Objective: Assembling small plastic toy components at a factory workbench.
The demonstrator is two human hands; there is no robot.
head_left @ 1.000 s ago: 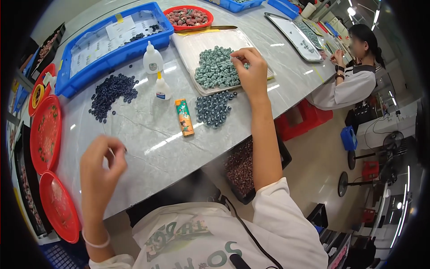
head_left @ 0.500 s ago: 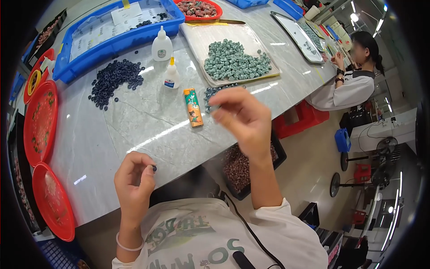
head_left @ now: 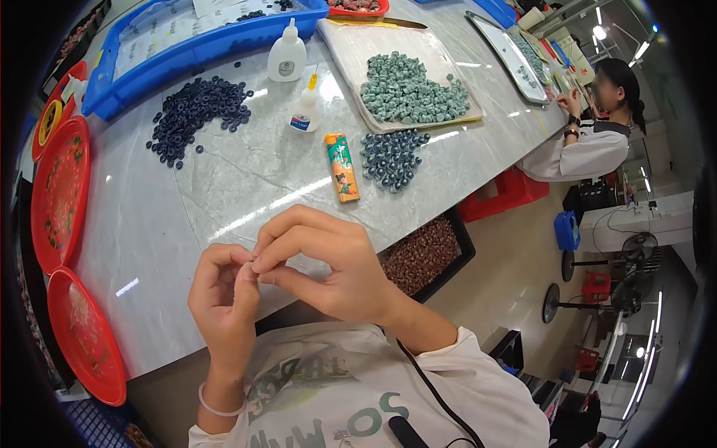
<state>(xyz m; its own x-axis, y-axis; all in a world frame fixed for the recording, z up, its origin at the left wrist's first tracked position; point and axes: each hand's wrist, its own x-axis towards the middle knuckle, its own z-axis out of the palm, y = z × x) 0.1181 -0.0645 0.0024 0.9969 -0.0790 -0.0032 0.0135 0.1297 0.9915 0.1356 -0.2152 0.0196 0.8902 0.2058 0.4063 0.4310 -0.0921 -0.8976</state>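
My left hand [head_left: 222,306] and my right hand [head_left: 328,257] meet fingertip to fingertip just over the table's near edge. Thumb and forefinger of the left are pinched on a small dark ring, which the fingers now cover. The right hand is pinched at the same spot, and anything in it is hidden. Beyond them lies an orange and green lighter-shaped piece [head_left: 342,170]. To its right sits a cluster of dark rings with pale centres [head_left: 393,158]. A heap of loose dark rings [head_left: 196,116] spreads at the left.
Two squeeze bottles, a larger white one [head_left: 287,58] and a smaller yellow-tipped one [head_left: 305,112], stand mid-table. Green bead-like pieces [head_left: 411,89] cover a white board. A blue tray [head_left: 104,93] and red plates [head_left: 63,194] line the left. A co-worker [head_left: 590,142] sits at right.
My right hand has come down and left from above the dark cluster to meet my left fingertips. The cluster is now uncovered. My left hand has barely moved.
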